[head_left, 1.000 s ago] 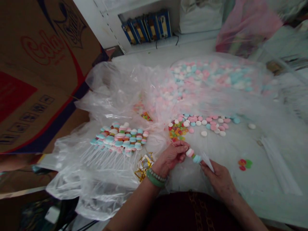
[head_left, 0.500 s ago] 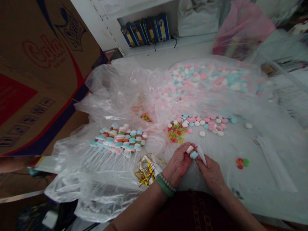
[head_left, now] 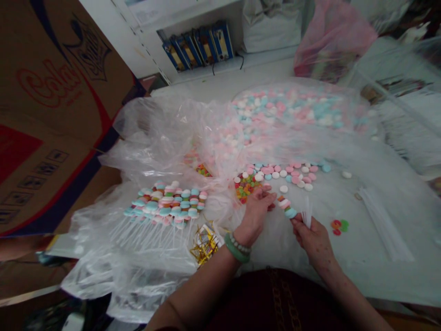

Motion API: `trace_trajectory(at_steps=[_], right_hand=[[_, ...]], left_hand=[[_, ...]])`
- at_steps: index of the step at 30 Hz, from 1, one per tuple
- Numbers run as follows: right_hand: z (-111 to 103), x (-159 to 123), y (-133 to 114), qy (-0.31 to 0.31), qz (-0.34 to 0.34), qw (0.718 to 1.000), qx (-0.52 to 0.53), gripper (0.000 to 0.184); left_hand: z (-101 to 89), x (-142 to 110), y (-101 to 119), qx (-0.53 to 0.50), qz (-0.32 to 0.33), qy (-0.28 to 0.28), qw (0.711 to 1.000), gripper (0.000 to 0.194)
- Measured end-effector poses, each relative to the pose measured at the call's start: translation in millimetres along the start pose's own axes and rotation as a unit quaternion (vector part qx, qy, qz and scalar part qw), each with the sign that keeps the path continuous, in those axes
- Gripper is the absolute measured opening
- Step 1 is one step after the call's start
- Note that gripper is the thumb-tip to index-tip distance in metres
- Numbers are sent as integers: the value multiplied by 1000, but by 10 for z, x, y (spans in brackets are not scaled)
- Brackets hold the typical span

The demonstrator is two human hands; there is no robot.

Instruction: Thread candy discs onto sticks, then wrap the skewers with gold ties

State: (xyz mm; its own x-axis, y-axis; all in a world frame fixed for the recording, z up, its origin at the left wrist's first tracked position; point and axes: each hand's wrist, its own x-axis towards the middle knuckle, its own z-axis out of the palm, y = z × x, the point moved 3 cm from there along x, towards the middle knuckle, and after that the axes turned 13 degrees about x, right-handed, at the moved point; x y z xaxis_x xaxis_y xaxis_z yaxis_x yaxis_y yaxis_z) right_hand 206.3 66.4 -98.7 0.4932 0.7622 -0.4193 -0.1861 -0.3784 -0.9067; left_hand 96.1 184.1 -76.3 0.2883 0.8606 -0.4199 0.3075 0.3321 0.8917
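My right hand (head_left: 312,236) grips a candy skewer (head_left: 286,207) strung with pink, white and blue marshmallows and an orange-brown piece at its tip. A bundle of thin white sticks (head_left: 306,212) stands up from the same hand. Fingers apart, my left hand (head_left: 258,209) is just left of the skewer, and I see nothing in it. It lies at the edge of a pile of colourful gummy rings (head_left: 246,187). Loose pink, white and blue marshmallows (head_left: 296,174) lie beyond both hands.
Finished candy skewers (head_left: 167,204) lie stacked at left on clear plastic, near gold ties (head_left: 204,246). A large plastic bag of marshmallows (head_left: 289,108) spreads behind. More white sticks (head_left: 386,225) and several gummy rings (head_left: 339,226) lie at right. A cardboard box (head_left: 51,92) stands at left.
My left hand has come away from the skewer and moved up towards the gummy rings, opening. The skewer now shows an orange-brown piece at its tip. My right hand has shifted slightly right.
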Motion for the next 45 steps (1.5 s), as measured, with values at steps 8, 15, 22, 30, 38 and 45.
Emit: trace_trajectory(at_steps=[8,15,22,30,38,45], right_hand=[[-48,36,67,9,84,990,111,25],[-83,50,44,43,110,978,171,25],[-107,60,55,63,102,970,211,28],[-139,55,20,86,96,962,239,27],[-285,36,23,120,66,959,249,25],[-171,-235,-122,70,49,971,225,25]], left_hand=[[1,316,183,656,212,81,720,28],[70,241,96,686,287,35,667,20],[221,266,195,607,308,69,729,27],[362,341,39,577,422,-51,697,31],[387,263,-35,626,445,-57,638,30],[197,26,-48,573,327,-31,751,24]])
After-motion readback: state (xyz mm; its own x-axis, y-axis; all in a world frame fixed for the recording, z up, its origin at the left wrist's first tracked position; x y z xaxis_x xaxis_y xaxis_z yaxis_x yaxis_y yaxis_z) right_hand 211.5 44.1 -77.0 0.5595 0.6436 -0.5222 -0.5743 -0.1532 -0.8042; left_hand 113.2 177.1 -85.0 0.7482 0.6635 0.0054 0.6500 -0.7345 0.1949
